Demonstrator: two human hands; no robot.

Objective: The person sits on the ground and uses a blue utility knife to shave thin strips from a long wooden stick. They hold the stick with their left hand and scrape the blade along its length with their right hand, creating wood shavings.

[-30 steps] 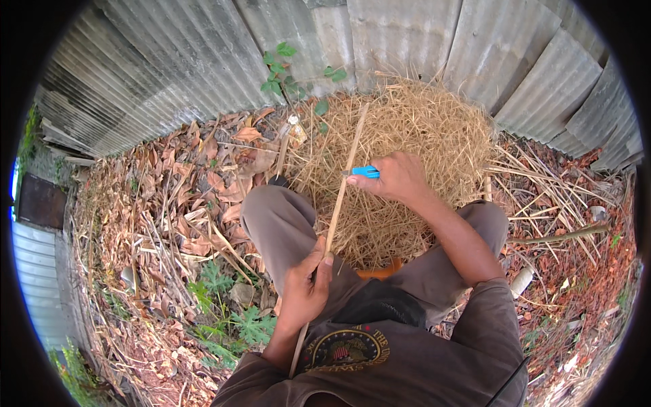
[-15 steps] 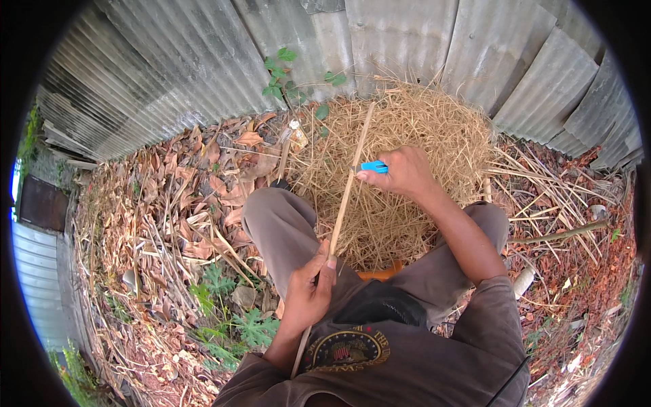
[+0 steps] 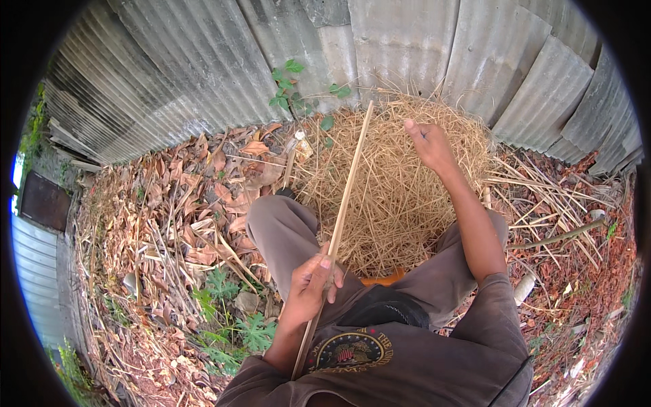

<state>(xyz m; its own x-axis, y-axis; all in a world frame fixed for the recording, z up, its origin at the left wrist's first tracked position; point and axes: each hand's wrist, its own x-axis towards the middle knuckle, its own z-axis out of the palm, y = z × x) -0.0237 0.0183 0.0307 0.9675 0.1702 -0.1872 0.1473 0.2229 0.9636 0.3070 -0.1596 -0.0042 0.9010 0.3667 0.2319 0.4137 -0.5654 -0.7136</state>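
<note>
The right hand was out at the one o'clock side, over the straw pile, and what it gripped was hard to make out: the fingers curled inward, showing mostly the back of the hand, so whether that grip held anything could not be told. The left hand sat near the centre, its grip wrapped tight round the bamboo strip, thumb on top. The strip's lower end slipped behind the left forearm and ended over the dark shirt at about six o'clock; its very tip was hard to pick out against the cloth.

The strip ran long and straight, its axis from six o'clock up toward twelve, leaning slightly right, the far end pointing at the corrugated metal fence and reaching just past the straw's top edge. It crossed above the left knee.

The fence closed the far side from nine round to three o'clock. Dry leaves covered the ground at nine o'clock, loose stalks lay at three. Between the hands the straw lay open.
</note>
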